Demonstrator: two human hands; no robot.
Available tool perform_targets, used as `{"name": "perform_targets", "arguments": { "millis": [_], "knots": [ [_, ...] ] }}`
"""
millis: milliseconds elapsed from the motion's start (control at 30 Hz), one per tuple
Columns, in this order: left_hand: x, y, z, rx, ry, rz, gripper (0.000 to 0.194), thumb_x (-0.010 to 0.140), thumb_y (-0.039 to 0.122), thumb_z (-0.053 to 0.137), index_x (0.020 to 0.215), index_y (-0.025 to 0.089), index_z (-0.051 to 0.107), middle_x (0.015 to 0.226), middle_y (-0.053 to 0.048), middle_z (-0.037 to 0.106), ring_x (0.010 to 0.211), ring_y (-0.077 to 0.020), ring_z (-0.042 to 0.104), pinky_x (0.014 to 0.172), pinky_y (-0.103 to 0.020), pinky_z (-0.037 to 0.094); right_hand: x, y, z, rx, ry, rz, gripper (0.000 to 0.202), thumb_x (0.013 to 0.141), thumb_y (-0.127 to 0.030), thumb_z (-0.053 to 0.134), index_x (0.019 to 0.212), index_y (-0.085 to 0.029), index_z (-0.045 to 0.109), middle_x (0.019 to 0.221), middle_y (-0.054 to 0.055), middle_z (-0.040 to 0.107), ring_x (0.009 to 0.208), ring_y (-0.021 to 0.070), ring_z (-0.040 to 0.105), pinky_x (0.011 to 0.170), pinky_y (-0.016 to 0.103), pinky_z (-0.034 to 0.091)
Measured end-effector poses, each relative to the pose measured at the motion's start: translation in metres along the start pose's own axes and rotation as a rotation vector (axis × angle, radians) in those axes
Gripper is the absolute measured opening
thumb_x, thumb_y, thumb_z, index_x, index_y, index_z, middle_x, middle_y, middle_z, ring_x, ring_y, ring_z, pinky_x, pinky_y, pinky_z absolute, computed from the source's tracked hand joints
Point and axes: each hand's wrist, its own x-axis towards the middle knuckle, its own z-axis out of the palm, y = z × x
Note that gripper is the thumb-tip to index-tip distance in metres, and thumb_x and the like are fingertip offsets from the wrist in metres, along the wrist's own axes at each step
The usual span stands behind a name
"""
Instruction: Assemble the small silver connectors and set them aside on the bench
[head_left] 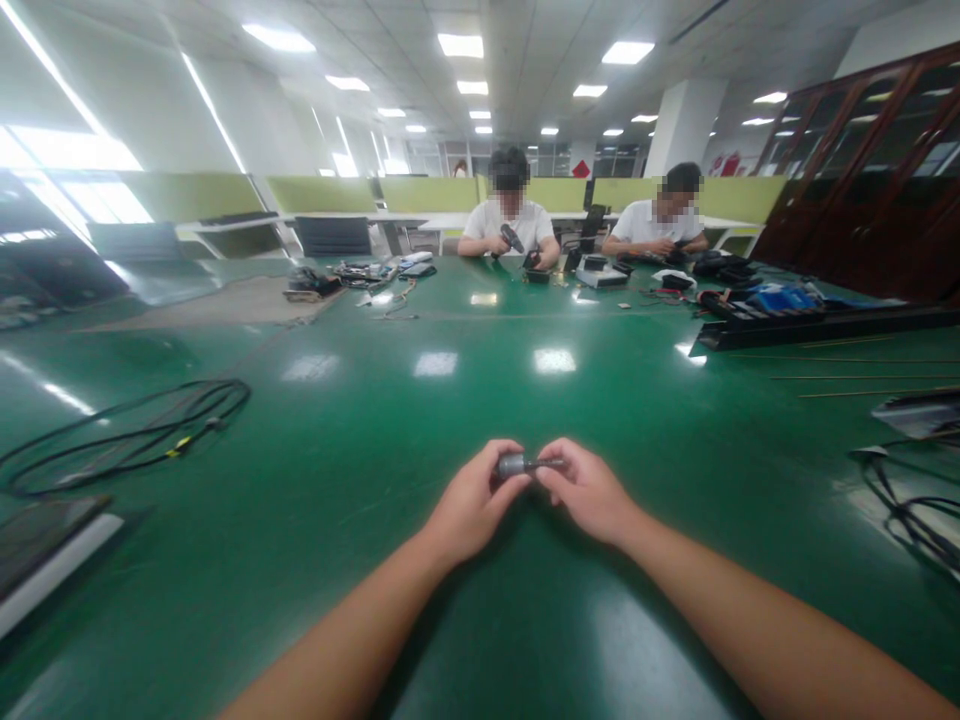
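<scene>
Just above the green table, my left hand (pixel 474 502) is closed around a short grey cylinder (pixel 512 465), its fingers behind and its thumb in front. From the cylinder's right end sticks a thin dark rod (pixel 541 463), roughly level. My right hand (pixel 589 488) pinches the rod's far end between thumb and fingers. The piece is too small to tell its exact kind, and part of it is hidden by the fingers.
Coiled black cables (pixel 217 425) lie at left, near a flat panel (pixel 56 550). More black cables (pixel 907 515) lie at right, below thin rods (pixel 862 378) and a long black channel (pixel 795 328). Across the green table (pixel 420 420), one person (pixel 517 225) holds a power drill (pixel 512 238); another person (pixel 660 222) sits beside.
</scene>
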Motion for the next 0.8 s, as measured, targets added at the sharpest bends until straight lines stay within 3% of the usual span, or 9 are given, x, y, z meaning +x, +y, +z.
{"name": "perform_targets", "arguments": {
  "millis": [800],
  "knots": [
    [0.0006,0.0026,-0.0006,-0.033,0.030,-0.018,0.027,0.092,0.034,0.057,0.116,0.021,0.058,0.098,-0.002,0.064,0.081,-0.0166,0.058,0.076,-0.028,0.048,-0.0004,-0.0013,0.0001,0.017,0.021,0.006,0.016,0.090,-0.034,0.057,0.097,-0.020,0.056,0.061,-0.006,0.056,0.055,0.0134,0.056,0.056,0.025,0.042]
  ]
}}
